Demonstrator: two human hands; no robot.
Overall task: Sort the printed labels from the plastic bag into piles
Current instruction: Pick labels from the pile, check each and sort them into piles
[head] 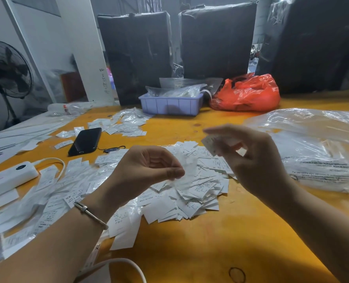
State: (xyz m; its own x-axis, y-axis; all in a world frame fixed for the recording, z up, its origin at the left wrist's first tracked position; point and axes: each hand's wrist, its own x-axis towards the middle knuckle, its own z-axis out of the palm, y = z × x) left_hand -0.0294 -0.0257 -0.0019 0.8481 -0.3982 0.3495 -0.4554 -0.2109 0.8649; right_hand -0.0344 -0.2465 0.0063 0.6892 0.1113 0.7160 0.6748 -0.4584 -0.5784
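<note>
I see both hands raised above a yellow table (190, 252). The left hand (149, 166) has its fingers curled, thumb and forefinger pinching a small clear plastic bag (186, 170), which is blurred. The right hand (249, 156) pinches a few printed labels (209, 145) between thumb and fingertips, up and to the right of the left hand. Directly beneath and between the two hands lies a loose heap of labels (192, 199). More labels in clear sleeves (53, 193) spread to the left of the left hand. A large clear bag (316, 144) lies just right of the right hand. A black phone (85, 140) rests beyond the left hand.
</note>
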